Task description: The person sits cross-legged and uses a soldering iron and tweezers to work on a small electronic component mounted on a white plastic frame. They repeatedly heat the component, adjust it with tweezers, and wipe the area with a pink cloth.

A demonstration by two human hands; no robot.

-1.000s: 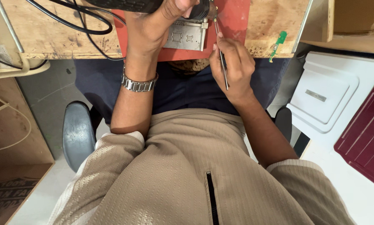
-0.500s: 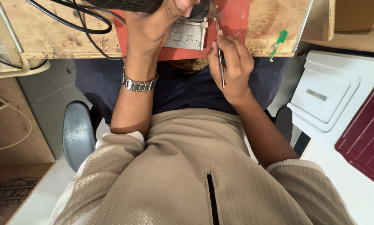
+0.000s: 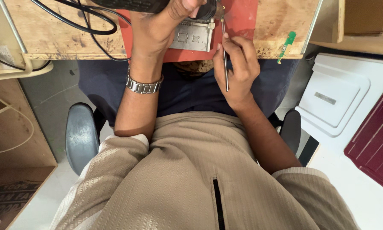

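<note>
Over the red mat [image 3: 242,25] at the bench edge, the left hand [image 3: 157,30] clamps the grey metal part [image 3: 191,36] flat, while the right hand [image 3: 236,64] pinches a thin tool [image 3: 224,55], now swung upright, tip nearer the part's corner.

The mat [image 3: 242,25] lies on the surface [image 3: 50,34], at its near edge. On the mat rests the metal plate [image 3: 191,36]. The left hand [image 3: 157,25] lies over the mat's left part, touching the plate's left side. The right hand [image 3: 236,68] sits at the mat's near edge, right of the plate, with a thin tool [image 3: 224,55] reaching onto the mat. Cables [image 3: 80,21] lie left of the mat. A small circuit board [image 3: 286,46] lies right of the mat, at the surface's edge. Farther right of the mat, off the surface, lies a lidded box [image 3: 340,98].
</note>
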